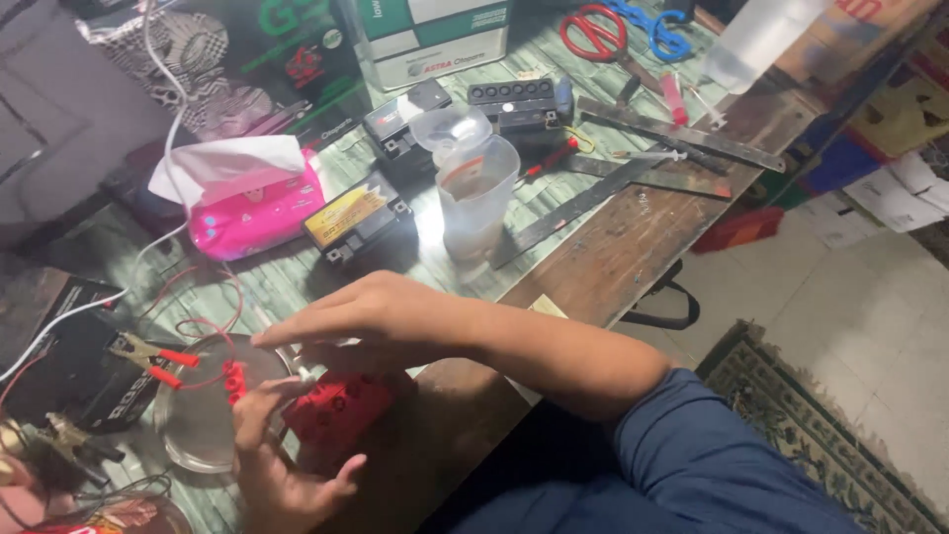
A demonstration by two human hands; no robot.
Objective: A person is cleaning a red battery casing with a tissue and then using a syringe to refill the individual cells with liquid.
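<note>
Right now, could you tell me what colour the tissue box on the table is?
Bright pink tissue box, shown in the head view.

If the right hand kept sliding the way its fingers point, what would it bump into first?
Probably the glass bowl with red clips at its rim; the right hand points left toward them, though depth is unclear.

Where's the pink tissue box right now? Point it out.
In the head view the pink tissue box sits upper left on the table, beside the small black battery.
</note>
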